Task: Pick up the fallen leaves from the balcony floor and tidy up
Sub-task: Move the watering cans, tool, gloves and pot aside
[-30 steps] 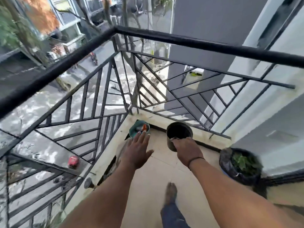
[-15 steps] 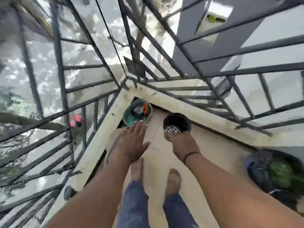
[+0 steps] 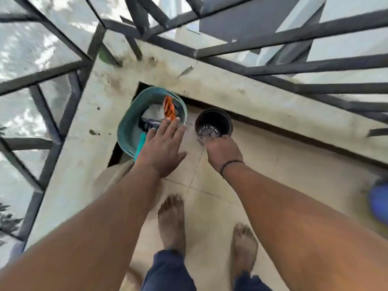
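Teal plastic tub [image 3: 126, 131] sits in the balcony corner, tucked against the pale concrete ledge [image 3: 88, 127] under the black railing [image 3: 294, 66]; something orange and some white stuff lie inside it. Left hand [image 3: 161, 148] reaches forward on a straight arm, palm down, fingers [image 3: 168, 127] flat, together and extended, their tips over the near rim of the tub. This grip is spread open and holds nothing. Right hand [image 3: 224, 152] is curled downward, knuckles up, at the near rim of the black pot [image 3: 214, 122]; fingers are hidden below the hand, so I cannot tell whether they clasp the rim. A dark band circles the wrist.

Against half a second ago: view has dropped closer to the corner, tub and pot loom larger, left fingertips have advanced from just short of the tub to over its edge. Right hand is at the pot as before. Bare feet [image 3: 172, 223] stand on the tiled floor [image 3: 273, 175].

Fallen leaves: none clearly readable on the floor. A thin sliver [image 3: 185, 71] lies on the ledge, well beyond both hands; too blurred to identify.
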